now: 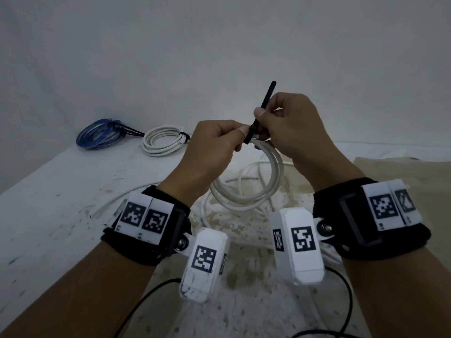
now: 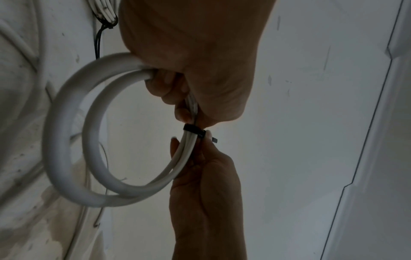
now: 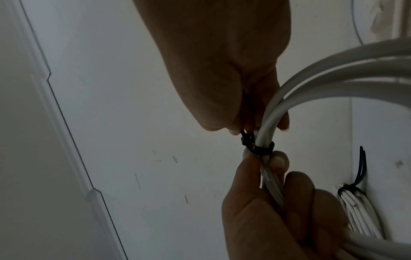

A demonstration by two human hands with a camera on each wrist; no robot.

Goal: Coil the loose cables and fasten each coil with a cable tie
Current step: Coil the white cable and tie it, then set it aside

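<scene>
While the white cable coil hangs in mid-air at frame centre, both hands are on it at the top. Left hand has fingers curled round the bundled strands and thumb pressed against the head of the black cable tie. Right hand pinches the tie's tail between thumb and forefinger; the free end sticks up toward upper centre of the frame.

In the right wrist view the tie's band already wraps the strands, apparently snug, though the blur makes it hard to say if it's fully cinched.

Handling: cable looks light but springy, so the loops would likely fan out if the left-hand grip lets go before the tie locks. Best hold is right beside the tie, strands squeezed flat together. Tie tail is thin and smooth, so pinch it close to the head to avoid slipping.

More loose white cable lies on the tabletop under the coil. Upper left of the frame: a blue coil and a white coil, both tied, just beside each other.
</scene>
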